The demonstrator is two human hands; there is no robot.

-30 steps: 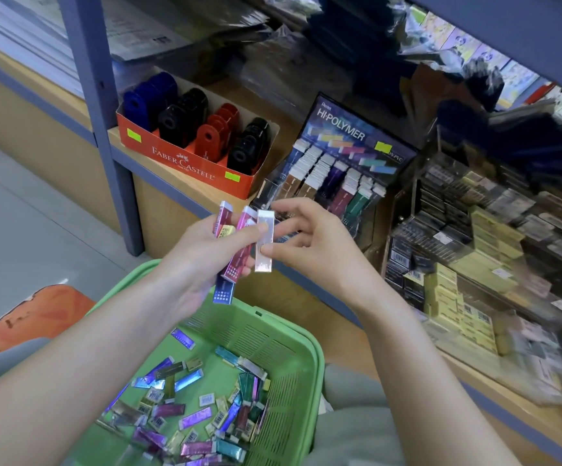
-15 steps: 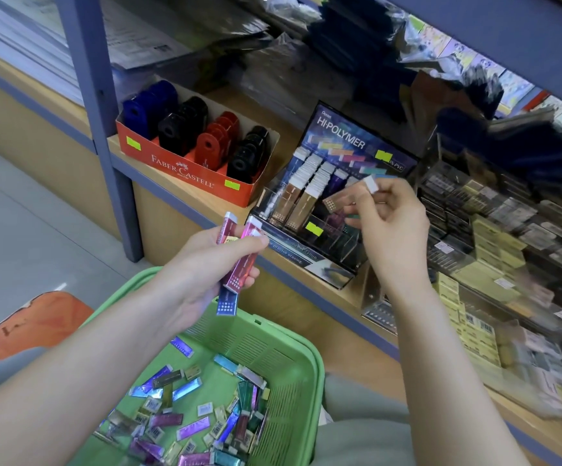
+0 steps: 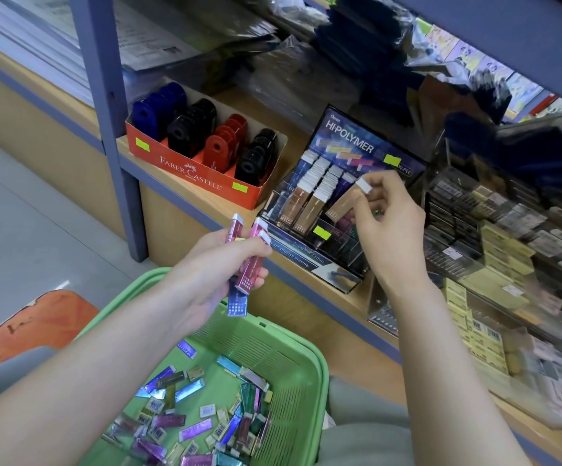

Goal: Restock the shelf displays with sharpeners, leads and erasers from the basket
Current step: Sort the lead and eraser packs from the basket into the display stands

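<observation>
Erasers [image 3: 199, 428] in shiny purple, teal, silver and pink sleeves lie loose in a heap on the floor of the green basket [image 3: 320, 381], nearest the camera, with grey fabric [image 3: 367, 428] showing beside its right wall. Just above the basket's far rim the left hand [image 3: 219, 274] is curled round a small bundle: two pink erasers [image 3: 252, 264] stand with their white ends up, the thumb pressed across them, and a blue eraser [image 3: 237, 302] sticks out below the fingers. Further on and to the right, the right hand [image 3: 390, 223] pinches a bronze-sleeved eraser [image 3: 345, 205] near its white end between thumb and fingertips, holding it tilted over the clear compartments of the HI-POLYMER display [image 3: 367, 146], just beside the rows of bronze sleeves already standing there; whether its lower end touches the display cannot be told. The display sits at the front edge of the wooden shelf [image 3: 340, 317], with blue, bronze and purple erasers upright in its slots. To its left on the same shelf stands the red Faber-Castell box [image 3: 189, 169], filled with rows of blue, black and red sharpeners [image 3: 192, 129]. To the display's right, a clear case [image 3: 508, 264] holds stacks of small dark and yellow packs, too blurred to read. A blue upright [image 3: 111, 129] rises at the shelf's left end, and plastic-wrapped goods fill the back.
</observation>
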